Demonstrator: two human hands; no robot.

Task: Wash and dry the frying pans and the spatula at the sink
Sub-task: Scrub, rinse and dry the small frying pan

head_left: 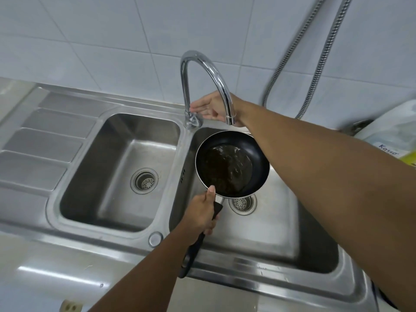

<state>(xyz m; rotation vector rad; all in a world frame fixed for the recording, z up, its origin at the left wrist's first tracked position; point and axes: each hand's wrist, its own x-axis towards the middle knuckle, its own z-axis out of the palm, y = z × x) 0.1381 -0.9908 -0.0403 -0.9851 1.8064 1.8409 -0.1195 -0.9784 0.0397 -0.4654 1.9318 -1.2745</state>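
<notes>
1. Frying pan [231,164]: black, round, with dark liquid pooled in the bottom. It is held level above the right basin [281,221], just past centre toward 3 o'clock, with its far rim right under the spout's mouth. Its black handle [193,251] runs toward 7 o'clock.
2. Left hand [202,213]: fingers curled round the handle close to the pan, thumb laid along the top and pointing at the rim.
3. Right hand [210,106]: reaches in from 4 o'clock and lies behind the spout. Its fingers are straight and together, their tips by the tap's upright stem. Contact with the stem cannot be told.
4. Tap [203,70]: chrome gooseneck at 12 o'clock, rising from the back ledge between the two basins.
5. Sink [101,239]: stainless steel, with two basins. The left basin [108,154] lies at 9 o'clock and has a strainer [144,181] in its floor. A second strainer [242,203] shows below the pan's near rim.
6. Drainboard [40,149]: ribbed, at the far 9 o'clock edge.
7. Hose [324,52]: a metal shower type hanging on the tiled wall at 1 o'clock.
8. Plastic bag [396,136]: pale, at 3 o'clock.
9. Tabletop [56,273]: glossy, at 7 o'clock.
</notes>
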